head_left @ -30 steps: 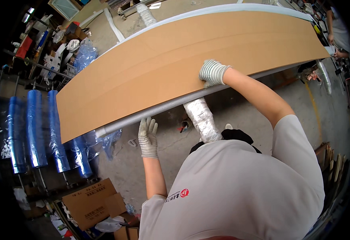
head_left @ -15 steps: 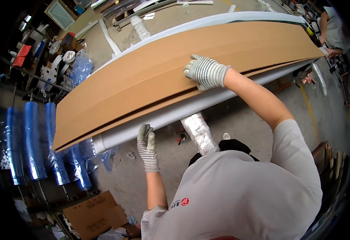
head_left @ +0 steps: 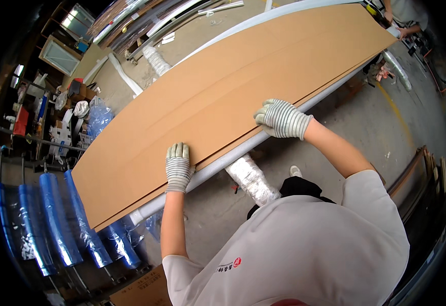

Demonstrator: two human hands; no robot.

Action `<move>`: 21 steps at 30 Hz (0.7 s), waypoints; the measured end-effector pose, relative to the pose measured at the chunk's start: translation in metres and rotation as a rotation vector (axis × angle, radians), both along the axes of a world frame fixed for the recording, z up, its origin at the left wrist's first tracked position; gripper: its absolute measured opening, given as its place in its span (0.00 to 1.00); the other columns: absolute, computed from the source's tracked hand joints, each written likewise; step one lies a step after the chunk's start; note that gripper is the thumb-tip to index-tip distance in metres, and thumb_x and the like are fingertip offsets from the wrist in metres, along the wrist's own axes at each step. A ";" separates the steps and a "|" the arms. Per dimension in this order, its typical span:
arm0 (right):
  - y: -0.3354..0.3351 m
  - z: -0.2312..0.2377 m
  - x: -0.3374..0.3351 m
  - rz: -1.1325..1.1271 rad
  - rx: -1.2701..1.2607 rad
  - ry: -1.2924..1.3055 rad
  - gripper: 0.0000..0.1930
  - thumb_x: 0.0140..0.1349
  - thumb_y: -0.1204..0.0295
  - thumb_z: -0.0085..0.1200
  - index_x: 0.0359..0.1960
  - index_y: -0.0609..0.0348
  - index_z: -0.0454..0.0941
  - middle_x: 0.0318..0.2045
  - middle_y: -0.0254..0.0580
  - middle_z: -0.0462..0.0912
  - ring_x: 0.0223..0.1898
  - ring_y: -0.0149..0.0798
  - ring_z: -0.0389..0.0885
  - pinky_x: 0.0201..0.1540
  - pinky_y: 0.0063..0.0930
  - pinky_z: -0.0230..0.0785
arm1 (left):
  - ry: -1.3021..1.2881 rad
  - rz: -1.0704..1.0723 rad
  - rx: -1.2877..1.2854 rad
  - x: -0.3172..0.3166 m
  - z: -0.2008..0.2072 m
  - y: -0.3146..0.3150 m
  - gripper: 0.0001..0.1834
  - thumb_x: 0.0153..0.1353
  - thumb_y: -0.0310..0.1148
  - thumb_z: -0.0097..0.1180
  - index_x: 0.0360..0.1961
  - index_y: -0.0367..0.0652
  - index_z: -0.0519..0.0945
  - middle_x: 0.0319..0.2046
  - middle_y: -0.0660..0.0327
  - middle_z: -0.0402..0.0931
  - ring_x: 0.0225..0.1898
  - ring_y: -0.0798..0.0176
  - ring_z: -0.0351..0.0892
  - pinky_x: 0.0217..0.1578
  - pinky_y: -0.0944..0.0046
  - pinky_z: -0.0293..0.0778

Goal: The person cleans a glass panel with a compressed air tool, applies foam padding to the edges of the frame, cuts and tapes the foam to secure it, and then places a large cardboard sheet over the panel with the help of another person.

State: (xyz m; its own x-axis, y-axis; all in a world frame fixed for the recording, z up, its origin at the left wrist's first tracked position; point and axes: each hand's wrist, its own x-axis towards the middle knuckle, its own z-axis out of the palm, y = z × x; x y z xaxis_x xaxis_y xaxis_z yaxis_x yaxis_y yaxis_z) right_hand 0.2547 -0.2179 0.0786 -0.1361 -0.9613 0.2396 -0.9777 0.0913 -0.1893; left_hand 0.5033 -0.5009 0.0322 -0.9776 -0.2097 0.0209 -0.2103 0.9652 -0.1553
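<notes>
A long brown cardboard sheet [head_left: 218, 97] lies across a long pale metal profile [head_left: 218, 166] that runs from lower left to upper right. Both my hands wear striped grey work gloves. My left hand [head_left: 178, 166] presses flat on the sheet's near edge, fingers together and pointing away from me. Further right, my right hand [head_left: 280, 118] rests palm down on the same near edge, fingers spread a little over the cardboard. A fold line runs along the sheet just above both hands.
Blue film-wrapped profiles [head_left: 55, 219] lean at the lower left. A foil-wrapped support [head_left: 252, 179] stands under the profile near my feet. Another person's arm [head_left: 406, 23] works at the sheet's far right end. Shelves with clutter [head_left: 55, 117] sit at left; a cardboard box [head_left: 141, 291] lies below.
My left hand has risen from the metal profile onto the cardboard's near edge. The right hand has slid toward that edge, and the view has drawn closer.
</notes>
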 end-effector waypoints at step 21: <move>0.127 -0.016 0.107 -0.599 -1.194 -1.950 0.35 0.55 0.40 0.51 0.48 0.64 0.72 0.41 0.42 0.79 0.38 0.34 0.79 0.46 0.30 0.71 | 0.065 -0.134 0.150 0.080 0.139 0.141 0.25 0.48 0.24 0.48 0.52 0.36 0.71 0.45 0.42 0.75 0.47 0.44 0.77 0.49 0.51 0.71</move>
State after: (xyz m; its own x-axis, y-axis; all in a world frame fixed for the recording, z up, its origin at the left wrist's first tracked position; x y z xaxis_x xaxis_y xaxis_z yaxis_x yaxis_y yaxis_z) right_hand 0.3614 -0.0905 0.0621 -0.9056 -0.3377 -0.2567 0.4190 -0.6175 -0.6657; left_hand 0.5837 -0.3602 0.1714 -0.9945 -0.0831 0.0633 -0.0831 0.9965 0.0023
